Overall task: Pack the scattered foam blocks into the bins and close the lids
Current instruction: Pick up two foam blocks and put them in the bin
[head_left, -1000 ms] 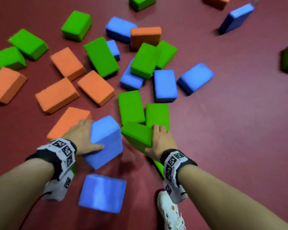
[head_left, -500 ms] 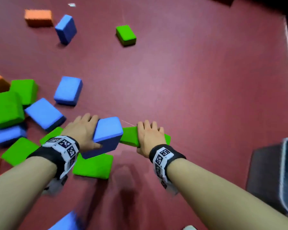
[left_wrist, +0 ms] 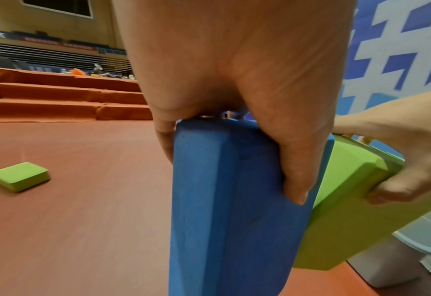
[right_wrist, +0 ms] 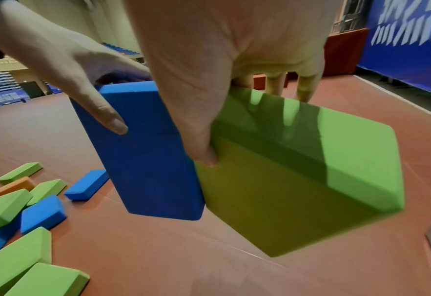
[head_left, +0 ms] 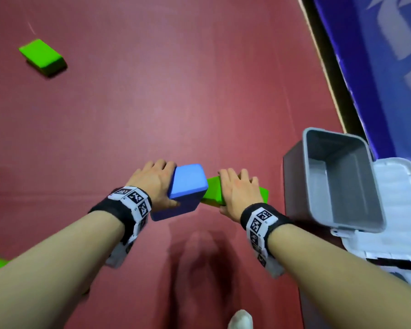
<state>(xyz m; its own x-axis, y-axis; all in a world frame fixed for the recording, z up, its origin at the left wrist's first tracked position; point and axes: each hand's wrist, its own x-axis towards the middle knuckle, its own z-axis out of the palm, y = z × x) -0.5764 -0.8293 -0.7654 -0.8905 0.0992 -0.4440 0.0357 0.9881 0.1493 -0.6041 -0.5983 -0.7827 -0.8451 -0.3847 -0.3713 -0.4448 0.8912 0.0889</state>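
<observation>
My left hand (head_left: 156,184) grips a blue foam block (head_left: 188,184) by its top, thumb on one face and fingers on the other; the left wrist view shows the blue block (left_wrist: 224,210) hanging below the palm. My right hand (head_left: 239,191) grips a green foam block (head_left: 212,192), seen large in the right wrist view as the green block (right_wrist: 298,180) beside the blue block (right_wrist: 148,160). Both blocks are held above the red floor, side by side. An open grey bin (head_left: 342,184) stands just right of my right hand, nothing visible inside, its white lid (head_left: 399,210) flipped open to the right.
One green block (head_left: 42,55) lies alone on the red floor at far left. Several green, blue and orange blocks (right_wrist: 19,220) lie scattered behind me to the left. A blue banner wall (head_left: 377,55) runs along the right edge behind the bin.
Both hands lifted their blocks off the floor and carried them right. My view swung from the block pile to the open grey bin, which has come fully into sight.
</observation>
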